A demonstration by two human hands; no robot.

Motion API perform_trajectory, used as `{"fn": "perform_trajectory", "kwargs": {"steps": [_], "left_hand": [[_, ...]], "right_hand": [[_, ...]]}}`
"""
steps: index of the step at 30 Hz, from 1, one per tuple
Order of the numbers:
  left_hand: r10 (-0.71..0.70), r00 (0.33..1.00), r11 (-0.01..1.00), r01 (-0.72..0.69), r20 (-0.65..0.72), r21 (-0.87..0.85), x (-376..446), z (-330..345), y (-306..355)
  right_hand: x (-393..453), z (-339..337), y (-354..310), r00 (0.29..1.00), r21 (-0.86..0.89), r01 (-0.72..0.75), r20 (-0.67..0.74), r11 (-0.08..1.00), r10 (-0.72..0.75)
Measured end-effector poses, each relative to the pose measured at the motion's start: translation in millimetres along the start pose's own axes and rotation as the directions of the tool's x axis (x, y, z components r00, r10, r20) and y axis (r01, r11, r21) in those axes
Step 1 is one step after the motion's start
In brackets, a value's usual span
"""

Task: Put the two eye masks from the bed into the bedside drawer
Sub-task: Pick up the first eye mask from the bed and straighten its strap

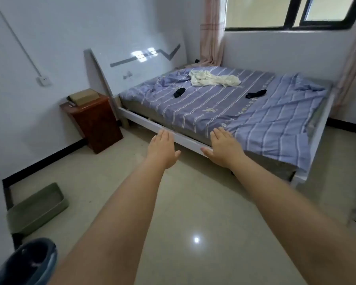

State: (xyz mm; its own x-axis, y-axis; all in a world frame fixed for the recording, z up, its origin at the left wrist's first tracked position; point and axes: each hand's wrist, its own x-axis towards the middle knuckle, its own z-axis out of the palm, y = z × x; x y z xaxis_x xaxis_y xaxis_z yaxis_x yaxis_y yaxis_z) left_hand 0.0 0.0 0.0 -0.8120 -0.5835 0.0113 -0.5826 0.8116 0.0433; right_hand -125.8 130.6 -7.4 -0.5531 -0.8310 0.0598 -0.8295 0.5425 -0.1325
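Two black eye masks lie on the purple striped bed (203, 112): one eye mask (179, 92) near the head end, the other eye mask (255, 93) further right toward the middle. The dark red wooden bedside cabinet (95, 122) stands left of the bed against the wall, and I cannot tell where its drawer is. My left hand (162, 149) and my right hand (224, 148) are stretched out in front of me, palms down, fingers apart, holding nothing. Both hover near the bed's white side rail, well short of the masks.
A cream cloth (212, 78) lies crumpled on the bed behind the masks. A tan box (83, 96) sits on the cabinet. A green tray (37, 208) and a dark blue bin (27, 262) stand on the tiled floor at the left. Window and curtains are behind the bed.
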Motion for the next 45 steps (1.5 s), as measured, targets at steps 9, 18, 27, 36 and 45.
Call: {"fn": "perform_trajectory", "kwargs": {"steps": [9,18,27,36,45], "left_hand": [[-0.075,0.996,0.997,0.075,0.047,0.017,213.3,10.2,-105.2],[-0.003,0.998,0.996,-0.003,0.058,0.093,489.3,-14.8,-229.6],[0.091,0.990,0.994,-0.096,0.110,0.046,758.8,5.8,-303.1],[0.125,0.973,0.991,-0.131,0.193,0.019,1010.8,39.5,-365.5],[0.266,0.891,0.961,-0.273,0.367,-0.034,1255.2,128.7,-413.2]], "right_hand": [[250.5,27.5,0.6,0.995,-0.002,0.072,0.065,0.997,-0.072],[542.3,25.0,3.5,0.997,-0.005,-0.055,0.051,0.998,0.055],[797.1,62.7,54.4,0.980,0.023,-0.177,0.095,0.984,0.174],[1035.8,109.5,84.0,0.952,0.114,-0.273,0.175,0.955,0.251],[1203.7,214.6,128.0,0.785,0.185,-0.605,0.300,0.775,0.542]]}}
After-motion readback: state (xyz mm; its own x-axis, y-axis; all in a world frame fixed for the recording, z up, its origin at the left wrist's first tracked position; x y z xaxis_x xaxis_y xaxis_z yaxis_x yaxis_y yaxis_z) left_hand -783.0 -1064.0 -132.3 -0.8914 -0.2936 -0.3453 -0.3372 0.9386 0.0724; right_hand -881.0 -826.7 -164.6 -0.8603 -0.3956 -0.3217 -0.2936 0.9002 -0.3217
